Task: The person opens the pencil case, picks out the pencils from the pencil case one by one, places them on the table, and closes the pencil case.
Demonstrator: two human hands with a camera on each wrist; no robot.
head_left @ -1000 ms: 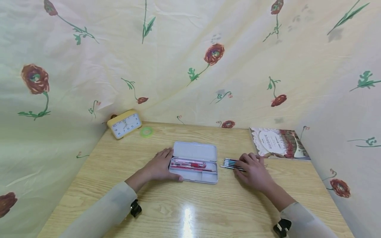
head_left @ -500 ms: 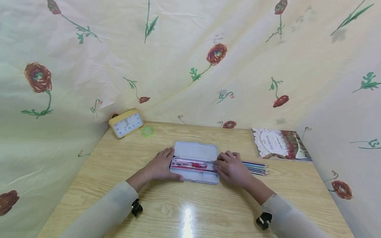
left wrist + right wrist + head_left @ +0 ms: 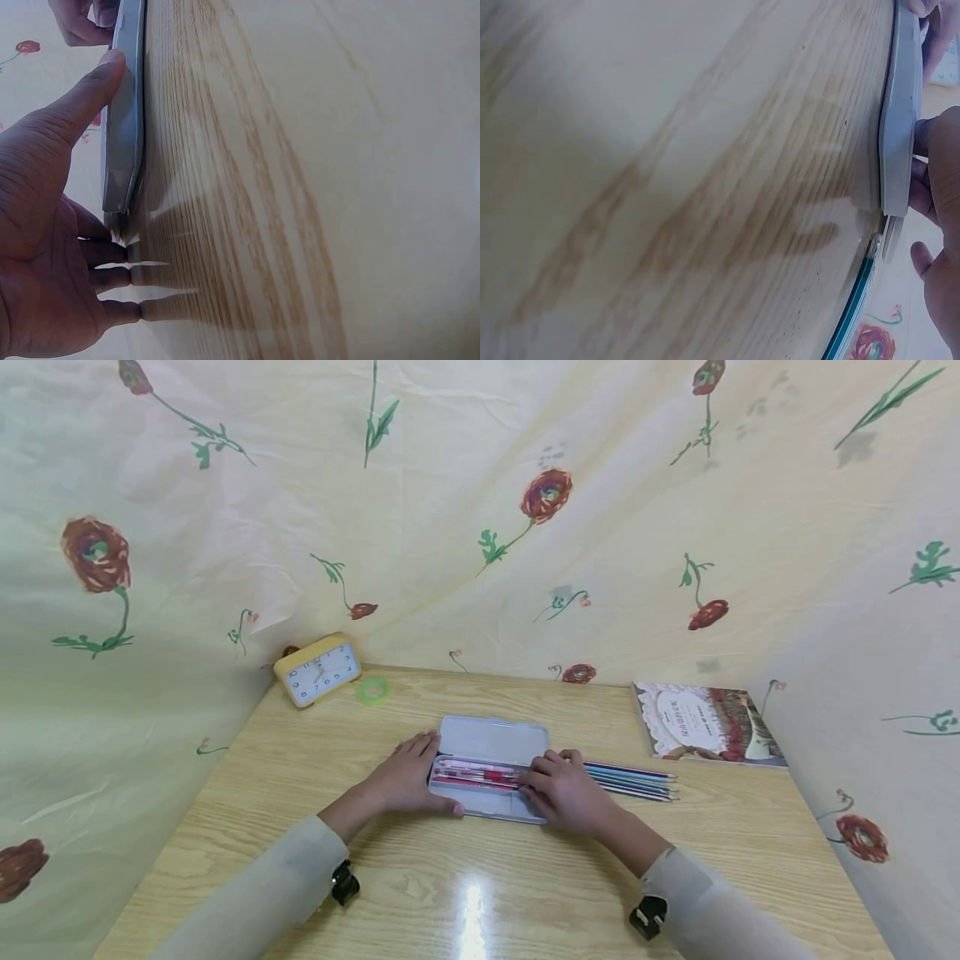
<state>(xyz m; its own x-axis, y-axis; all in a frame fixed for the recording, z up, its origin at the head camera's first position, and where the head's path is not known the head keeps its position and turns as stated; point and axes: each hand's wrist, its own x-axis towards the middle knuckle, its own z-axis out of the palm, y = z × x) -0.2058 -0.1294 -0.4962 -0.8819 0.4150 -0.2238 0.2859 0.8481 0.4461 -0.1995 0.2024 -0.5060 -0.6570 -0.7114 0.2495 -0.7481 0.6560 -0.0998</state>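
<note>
An open metal pencil case (image 3: 495,739) lies in the middle of the table, lid tipped back. Pink and red pens (image 3: 472,772) lie in its rear part. At its left end rests my left hand (image 3: 405,778), thumb along the front wall and fingers extended, as the left wrist view also shows. My right hand (image 3: 564,789) reaches over the right end, fingertips down inside by the ends of the red pens; I cannot tell whether it pinches one. Several pencils (image 3: 633,782) lie side by side on the table to the right, partly behind that hand.
A yellow alarm clock (image 3: 318,672) stands at the back left, with a green ring (image 3: 372,691) beside it. A book with a printed cover (image 3: 705,724) lies at the back right. Flowered cloth (image 3: 450,527) hangs behind and on both sides.
My right hand has left the pencils and moved left to the case, its fingers now dipping inside. The pencils lie uncovered where they were. My left hand stays at the case.
</note>
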